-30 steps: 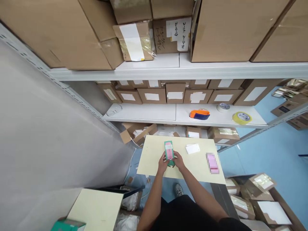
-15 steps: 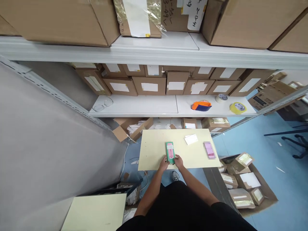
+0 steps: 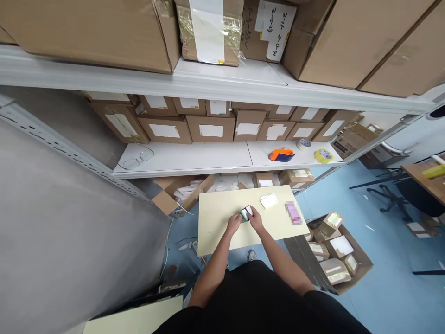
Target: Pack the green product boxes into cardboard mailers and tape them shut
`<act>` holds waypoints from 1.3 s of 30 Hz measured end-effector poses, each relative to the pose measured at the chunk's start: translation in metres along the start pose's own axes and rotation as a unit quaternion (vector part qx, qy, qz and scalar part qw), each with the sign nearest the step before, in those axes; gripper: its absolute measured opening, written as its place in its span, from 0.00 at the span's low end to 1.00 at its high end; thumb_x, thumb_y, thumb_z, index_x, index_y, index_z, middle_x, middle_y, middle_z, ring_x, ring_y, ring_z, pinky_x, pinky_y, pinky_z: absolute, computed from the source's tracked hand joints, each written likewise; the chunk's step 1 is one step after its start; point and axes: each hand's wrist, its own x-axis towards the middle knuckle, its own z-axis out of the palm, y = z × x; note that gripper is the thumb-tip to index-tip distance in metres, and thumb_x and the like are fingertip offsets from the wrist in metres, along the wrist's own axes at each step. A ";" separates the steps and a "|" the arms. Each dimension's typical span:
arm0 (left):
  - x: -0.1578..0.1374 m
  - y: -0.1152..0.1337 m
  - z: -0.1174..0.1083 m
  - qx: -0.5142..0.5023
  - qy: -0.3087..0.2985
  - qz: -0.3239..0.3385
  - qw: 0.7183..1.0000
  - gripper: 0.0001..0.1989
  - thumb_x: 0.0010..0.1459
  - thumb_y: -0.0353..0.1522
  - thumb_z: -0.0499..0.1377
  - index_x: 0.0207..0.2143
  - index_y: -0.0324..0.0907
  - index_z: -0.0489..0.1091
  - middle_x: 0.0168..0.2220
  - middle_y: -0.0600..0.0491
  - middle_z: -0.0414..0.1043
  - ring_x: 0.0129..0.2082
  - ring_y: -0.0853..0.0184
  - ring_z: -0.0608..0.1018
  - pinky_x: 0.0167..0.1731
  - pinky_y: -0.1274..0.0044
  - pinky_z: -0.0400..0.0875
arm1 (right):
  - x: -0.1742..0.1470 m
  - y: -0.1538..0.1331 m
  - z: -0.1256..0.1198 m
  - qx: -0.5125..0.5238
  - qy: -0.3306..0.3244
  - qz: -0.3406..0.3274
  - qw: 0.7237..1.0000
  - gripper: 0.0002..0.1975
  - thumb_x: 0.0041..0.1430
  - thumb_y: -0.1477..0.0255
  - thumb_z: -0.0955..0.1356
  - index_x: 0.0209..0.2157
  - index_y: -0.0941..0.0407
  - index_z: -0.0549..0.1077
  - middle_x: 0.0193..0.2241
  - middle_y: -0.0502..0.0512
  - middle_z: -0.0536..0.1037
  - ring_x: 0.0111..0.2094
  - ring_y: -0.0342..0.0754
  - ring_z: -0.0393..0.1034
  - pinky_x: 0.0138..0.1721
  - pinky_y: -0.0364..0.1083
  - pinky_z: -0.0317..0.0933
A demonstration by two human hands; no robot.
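Note:
A small slim box (image 3: 246,213) with green edges is between my two hands, above the cream tabletop (image 3: 217,213). Its visible face now looks white with a dark band, and it is tilted. My left hand (image 3: 234,223) is closed on its left side. On the other side, my right hand (image 3: 256,219) grips it, with the thumb across the white face. White cards or folded papers (image 3: 269,201) lie just beyond my right hand. Farther right on the tabletop is a pink item (image 3: 294,213), pixelated so that its kind is hidden.
Behind the tabletop stands a white shelf (image 3: 194,155) with cardboard boxes, glasses (image 3: 136,161), an orange and blue tape dispenser (image 3: 282,154) and tape rolls (image 3: 323,156). An open carton (image 3: 361,273) of parcels is at right; another open box (image 3: 167,202) is at left.
Both hands have turned the box, so its pink and green face gives way to a white and dark one. The hands have risen slightly, and the camera view has shifted.

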 end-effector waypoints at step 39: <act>0.005 0.024 -0.029 0.213 -0.086 0.152 0.961 0.44 0.52 0.21 0.64 0.70 0.49 0.59 0.71 0.45 0.57 0.65 0.52 0.70 0.61 0.65 0.69 | 0.006 -0.023 0.011 0.119 -0.037 0.016 0.992 0.34 0.48 0.68 0.68 0.60 0.50 0.69 0.60 0.57 0.73 0.60 0.55 0.69 0.59 0.54 0.67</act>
